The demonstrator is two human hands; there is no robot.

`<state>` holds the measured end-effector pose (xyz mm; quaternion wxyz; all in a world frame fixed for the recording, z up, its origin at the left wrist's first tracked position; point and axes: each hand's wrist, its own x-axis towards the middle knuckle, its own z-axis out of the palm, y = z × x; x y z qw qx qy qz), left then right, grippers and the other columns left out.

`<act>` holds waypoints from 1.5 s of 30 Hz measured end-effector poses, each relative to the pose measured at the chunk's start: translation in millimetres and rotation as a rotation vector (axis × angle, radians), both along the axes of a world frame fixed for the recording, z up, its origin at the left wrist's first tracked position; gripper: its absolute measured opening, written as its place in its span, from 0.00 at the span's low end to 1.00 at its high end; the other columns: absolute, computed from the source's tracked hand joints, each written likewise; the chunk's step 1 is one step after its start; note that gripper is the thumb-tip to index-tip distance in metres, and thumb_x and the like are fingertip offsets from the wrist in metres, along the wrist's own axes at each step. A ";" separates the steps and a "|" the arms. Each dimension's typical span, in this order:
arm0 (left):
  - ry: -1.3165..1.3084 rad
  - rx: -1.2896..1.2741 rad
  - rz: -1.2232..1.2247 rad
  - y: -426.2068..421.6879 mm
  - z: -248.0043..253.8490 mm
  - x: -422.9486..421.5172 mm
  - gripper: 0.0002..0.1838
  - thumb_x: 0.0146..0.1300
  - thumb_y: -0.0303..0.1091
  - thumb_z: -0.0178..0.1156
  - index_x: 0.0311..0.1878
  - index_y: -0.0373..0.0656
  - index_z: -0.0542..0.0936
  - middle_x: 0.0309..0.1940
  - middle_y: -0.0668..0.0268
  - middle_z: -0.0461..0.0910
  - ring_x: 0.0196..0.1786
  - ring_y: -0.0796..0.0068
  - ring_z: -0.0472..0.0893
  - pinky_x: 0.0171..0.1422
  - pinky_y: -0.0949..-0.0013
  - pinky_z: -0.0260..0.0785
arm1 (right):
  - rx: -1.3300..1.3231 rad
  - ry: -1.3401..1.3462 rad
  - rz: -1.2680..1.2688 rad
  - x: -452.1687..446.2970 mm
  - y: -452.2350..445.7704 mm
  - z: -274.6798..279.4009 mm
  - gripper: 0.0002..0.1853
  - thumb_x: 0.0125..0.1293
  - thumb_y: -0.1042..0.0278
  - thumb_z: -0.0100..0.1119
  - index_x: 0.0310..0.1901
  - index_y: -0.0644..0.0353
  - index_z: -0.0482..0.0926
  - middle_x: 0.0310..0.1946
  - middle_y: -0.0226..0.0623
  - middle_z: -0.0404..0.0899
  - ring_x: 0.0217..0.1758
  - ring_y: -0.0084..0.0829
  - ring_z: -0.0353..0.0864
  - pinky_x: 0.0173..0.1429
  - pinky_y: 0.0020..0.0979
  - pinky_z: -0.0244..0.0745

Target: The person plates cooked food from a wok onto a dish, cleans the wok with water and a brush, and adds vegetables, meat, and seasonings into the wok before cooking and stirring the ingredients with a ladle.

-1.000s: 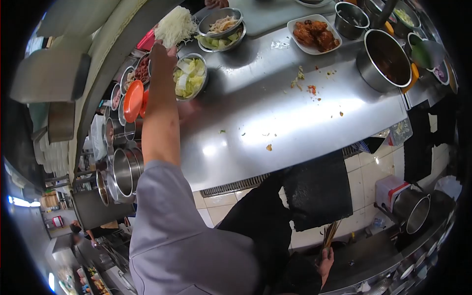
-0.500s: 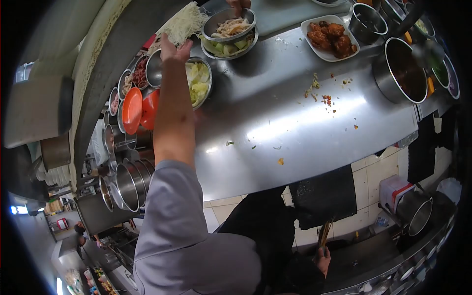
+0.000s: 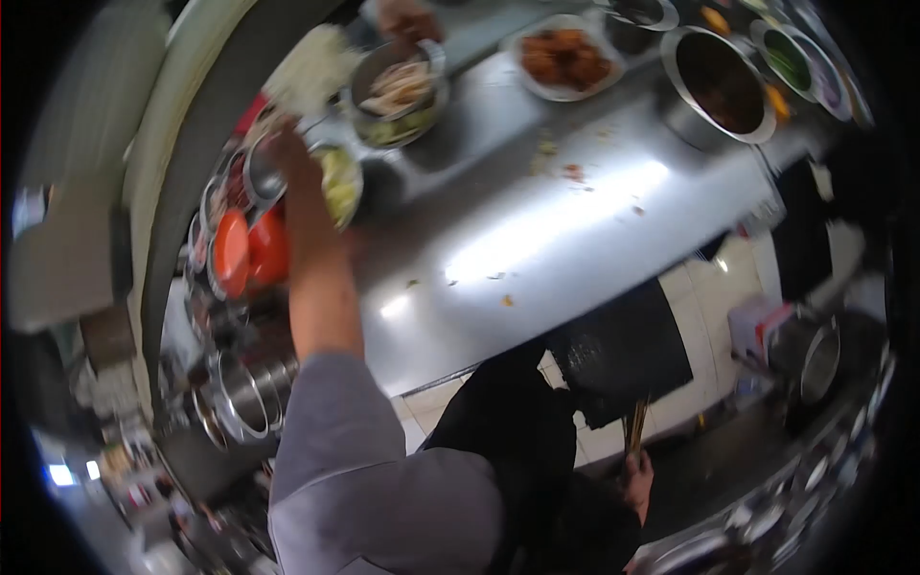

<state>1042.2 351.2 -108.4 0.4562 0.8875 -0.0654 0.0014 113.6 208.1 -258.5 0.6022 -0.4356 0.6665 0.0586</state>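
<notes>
My left hand (image 3: 285, 146) is at the end of an outstretched bare forearm, smeared by motion. It is beside a small metal bowl (image 3: 264, 174) and below a heap of white noodles (image 3: 316, 72); its fingers and any grip are unclear. A bowl of cut pale-green vegetable (image 3: 337, 187) is right of that wrist. At the lower right, my right hand (image 3: 638, 479) is closed round a bundle of thin sticks (image 3: 635, 426) pointing upward. Another person's hand (image 3: 407, 19) touches the rim of a metal bowl with pale strips (image 3: 398, 88), which is stacked over a green-vegetable bowl.
Food scraps lie on the steel table (image 3: 460, 316). A plate of red-brown meat (image 3: 563, 59) and a deep pot (image 3: 721, 86) are at its far side. Orange dishes (image 3: 251, 254) and metal pots (image 3: 240, 393) are at the left. A white box (image 3: 757, 331) is on the right.
The view has shifted and blurred. My left hand has moved from just under the noodles down toward the small metal bowl. My right hand still holds the sticks.
</notes>
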 end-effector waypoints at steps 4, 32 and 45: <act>-0.195 -0.566 -0.061 -110.9 62.0 -201.8 0.16 0.70 0.29 0.61 0.57 0.34 0.75 0.51 0.60 0.80 0.51 0.72 0.79 0.54 0.69 0.74 | -0.137 0.081 0.008 -20.4 4.9 13.3 0.36 0.63 0.56 0.68 0.66 0.72 0.71 0.55 0.49 0.82 0.58 0.35 0.80 0.62 0.34 0.73; -0.128 0.155 -1.136 -259.3 -31.0 -706.1 0.30 0.60 0.35 0.60 0.66 0.38 0.71 0.42 0.49 0.82 0.45 0.51 0.83 0.52 0.53 0.75 | -0.302 -1.145 -0.765 -345.3 -23.1 247.9 0.19 0.76 0.55 0.52 0.60 0.55 0.65 0.34 0.31 0.71 0.35 0.25 0.73 0.38 0.27 0.76; 0.278 0.412 -0.253 -157.8 31.7 -299.4 0.51 0.59 0.36 0.60 0.80 0.39 0.42 0.43 0.43 0.84 0.36 0.48 0.86 0.46 0.54 0.80 | 0.144 -0.770 -0.764 -232.0 -114.6 164.8 0.18 0.71 0.49 0.57 0.44 0.57 0.73 0.34 0.36 0.78 0.42 0.38 0.80 0.51 0.42 0.80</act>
